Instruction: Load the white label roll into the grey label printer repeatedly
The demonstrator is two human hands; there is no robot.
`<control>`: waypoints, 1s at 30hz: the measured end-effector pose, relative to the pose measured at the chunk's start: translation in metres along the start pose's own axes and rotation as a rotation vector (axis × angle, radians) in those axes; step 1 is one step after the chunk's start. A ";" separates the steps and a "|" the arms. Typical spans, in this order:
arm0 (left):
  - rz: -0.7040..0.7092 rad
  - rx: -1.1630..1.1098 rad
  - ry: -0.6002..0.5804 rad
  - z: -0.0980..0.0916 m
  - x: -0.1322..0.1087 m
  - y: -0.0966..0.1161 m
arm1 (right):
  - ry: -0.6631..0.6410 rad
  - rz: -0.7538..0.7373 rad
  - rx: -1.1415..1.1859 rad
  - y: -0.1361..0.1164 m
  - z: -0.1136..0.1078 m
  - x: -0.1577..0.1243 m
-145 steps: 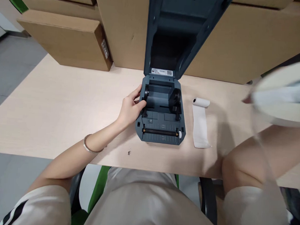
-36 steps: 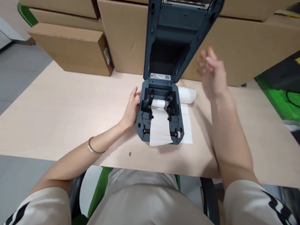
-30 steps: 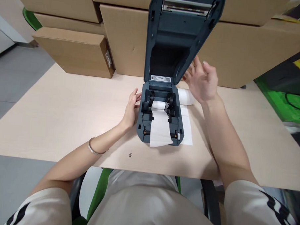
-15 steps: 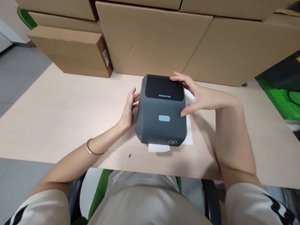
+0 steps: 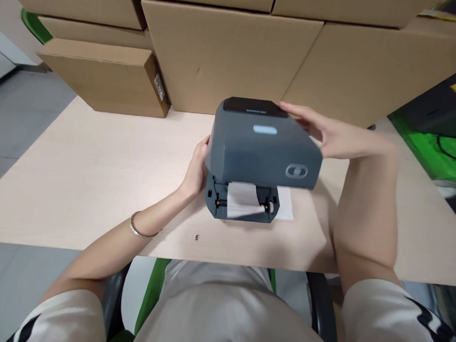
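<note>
A dark grey label printer (image 5: 211, 204) stands on the table in the middle of the head view. Its cover (image 5: 247, 156), with a pale blue button and a black top panel, is raised and tilted, so the front of the base shows. White label paper (image 5: 242, 197) lies across the roller inside. My right hand (image 5: 324, 132) grips the cover's right side, its fingers partly hidden behind it. My left hand (image 5: 195, 170) holds the printer's left side, most fingertips out of sight. A white sheet (image 5: 286, 206) pokes out beside the base on the right.
Large cardboard boxes (image 5: 229, 60) form a wall along the table's back edge. A smaller carton (image 5: 99, 84) leans at the back left. On the right are a black case (image 5: 434, 112) and a green surface (image 5: 414, 144). A small dark mark (image 5: 197, 237) is on the table near the front.
The printer's cover has come up and tilted back, opening the front and baring the roller and paper. My right hand has moved right and slightly up with it. My left hand stays nearly still.
</note>
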State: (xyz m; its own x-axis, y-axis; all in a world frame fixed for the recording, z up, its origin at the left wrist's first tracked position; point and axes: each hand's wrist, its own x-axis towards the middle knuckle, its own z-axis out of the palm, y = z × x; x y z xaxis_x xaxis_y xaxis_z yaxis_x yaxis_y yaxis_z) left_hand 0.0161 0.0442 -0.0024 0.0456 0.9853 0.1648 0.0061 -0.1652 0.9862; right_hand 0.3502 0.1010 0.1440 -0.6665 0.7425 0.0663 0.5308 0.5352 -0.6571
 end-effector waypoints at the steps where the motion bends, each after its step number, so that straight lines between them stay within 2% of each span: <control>1: -0.006 -0.010 0.021 0.000 -0.001 0.002 | 0.083 0.014 0.019 0.001 0.001 0.001; 2: -0.007 -0.017 0.044 0.000 -0.003 0.005 | 0.187 0.020 0.047 0.002 0.003 0.004; 4: -0.053 -0.029 0.027 0.000 -0.006 0.011 | 0.421 0.019 0.132 0.008 0.011 0.013; 6: -0.112 -0.048 0.006 -0.002 -0.009 0.017 | 0.601 0.014 0.218 0.015 0.022 0.024; 8: -0.141 -0.048 -0.010 -0.003 -0.009 0.021 | 0.707 0.020 0.255 0.022 0.034 0.037; 12: -0.123 0.019 -0.034 -0.007 -0.004 0.022 | 0.794 0.063 0.213 0.027 0.049 0.054; 14: -0.125 0.035 -0.034 -0.008 -0.001 0.022 | 0.725 0.063 0.211 0.024 0.051 0.056; 18: -0.138 0.013 -0.049 -0.009 0.001 0.020 | 0.492 0.050 0.184 0.012 0.049 0.047; 21: -0.157 0.011 -0.032 -0.010 0.001 0.019 | 0.494 0.199 -0.126 -0.004 0.050 0.036; 23: -0.155 0.034 -0.011 -0.011 0.002 0.018 | 0.493 0.244 -0.369 -0.019 0.056 0.032; 25: -0.134 0.078 0.010 -0.010 0.002 0.018 | 0.415 0.177 -0.528 -0.033 0.070 0.034; 27: -0.108 0.108 0.033 -0.009 0.002 0.021 | 0.275 0.055 -0.601 -0.040 0.087 0.040; 30: -0.091 0.081 0.057 -0.004 -0.001 0.027 | 0.092 -0.062 -0.637 -0.037 0.110 0.051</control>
State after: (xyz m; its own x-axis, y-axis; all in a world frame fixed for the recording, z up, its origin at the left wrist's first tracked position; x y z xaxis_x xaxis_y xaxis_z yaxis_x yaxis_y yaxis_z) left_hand 0.0122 0.0387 0.0244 -0.0158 0.9968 0.0777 0.0888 -0.0760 0.9931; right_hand 0.2389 0.0746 0.0894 -0.6733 0.7188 0.1730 0.7183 0.6914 -0.0771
